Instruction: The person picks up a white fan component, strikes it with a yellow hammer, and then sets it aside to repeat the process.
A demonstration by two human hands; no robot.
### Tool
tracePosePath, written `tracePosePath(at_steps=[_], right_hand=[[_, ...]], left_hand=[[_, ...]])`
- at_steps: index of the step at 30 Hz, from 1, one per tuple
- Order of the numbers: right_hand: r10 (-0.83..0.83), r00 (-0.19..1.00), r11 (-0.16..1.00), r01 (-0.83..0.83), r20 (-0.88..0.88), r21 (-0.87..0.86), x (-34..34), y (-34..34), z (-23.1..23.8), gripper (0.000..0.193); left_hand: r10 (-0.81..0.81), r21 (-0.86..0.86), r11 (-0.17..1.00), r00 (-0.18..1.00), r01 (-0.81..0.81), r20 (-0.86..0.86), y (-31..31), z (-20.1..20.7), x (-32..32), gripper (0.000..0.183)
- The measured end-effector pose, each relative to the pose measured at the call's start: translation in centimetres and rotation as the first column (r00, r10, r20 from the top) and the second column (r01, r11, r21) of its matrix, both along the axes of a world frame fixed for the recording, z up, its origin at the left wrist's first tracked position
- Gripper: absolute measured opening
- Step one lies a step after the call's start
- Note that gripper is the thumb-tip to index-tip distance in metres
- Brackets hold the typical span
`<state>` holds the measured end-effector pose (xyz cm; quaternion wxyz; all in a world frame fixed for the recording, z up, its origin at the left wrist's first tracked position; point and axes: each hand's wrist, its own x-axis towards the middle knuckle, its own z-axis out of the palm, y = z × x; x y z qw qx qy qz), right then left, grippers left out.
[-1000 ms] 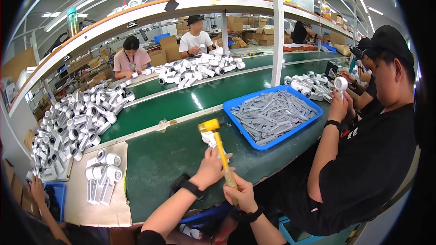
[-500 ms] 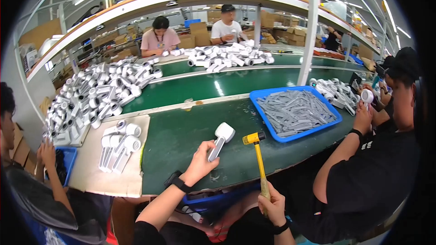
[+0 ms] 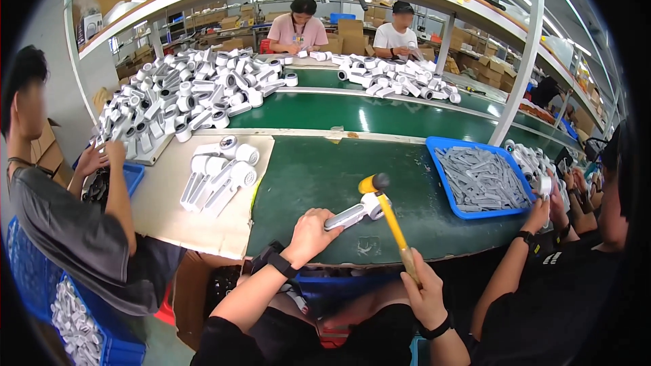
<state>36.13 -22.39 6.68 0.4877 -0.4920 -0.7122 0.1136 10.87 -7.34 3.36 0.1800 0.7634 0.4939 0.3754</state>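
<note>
My left hand is closed round the handle of a white handheld fan with a grey strip along it. The fan lies low over the green bench, its round head pointing right and partly hidden behind the mallet. My right hand grips the lower handle of a mallet with a yellow handle and a yellow and black head. In the picture the mallet's head overlaps the fan's head; whether they touch I cannot tell. Left of my hands, several similar fans lie on a cardboard sheet.
A blue tray of grey strips stands on the right of the green bench. A large heap of white fans rises at the back left, another beyond the belt. Co-workers sit left, right and opposite. A metal post stands behind the tray.
The view has turned left, so the scene sits further right. The fan has tipped from upright to lying toward the right, and the mallet's head is now over the fan's head.
</note>
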Motion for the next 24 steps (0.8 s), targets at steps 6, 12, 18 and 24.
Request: tracePosePath(at_steps=[6,12,18,24], right_hand=[[-0.002,0.996,0.985,0.017,0.089,-0.173,0.2,-0.9,1.6,0.052],[0.031,0.972,0.969,0.027,0.233,-0.245,-0.1,-0.4,1.1,0.049],[-0.012,0.999,0.998,0.014,0.036,-0.068,-1.0,-1.1,1.1,0.051],[0.045,0.981,0.979,-0.006,0.186,-0.205,-0.8,-0.4,1.1,0.052]], left_hand=[[-0.014,0.008,1.000,0.999,0.014,0.044,0.1,-0.3,0.2,0.023],[0.013,0.062,0.998,0.995,-0.019,0.095,0.4,-0.6,0.3,0.022],[0.003,0.038,0.999,0.994,-0.007,0.110,0.3,-0.6,0.4,0.024],[0.022,0.005,1.000,0.991,-0.022,0.130,0.5,-1.6,0.1,0.030]])
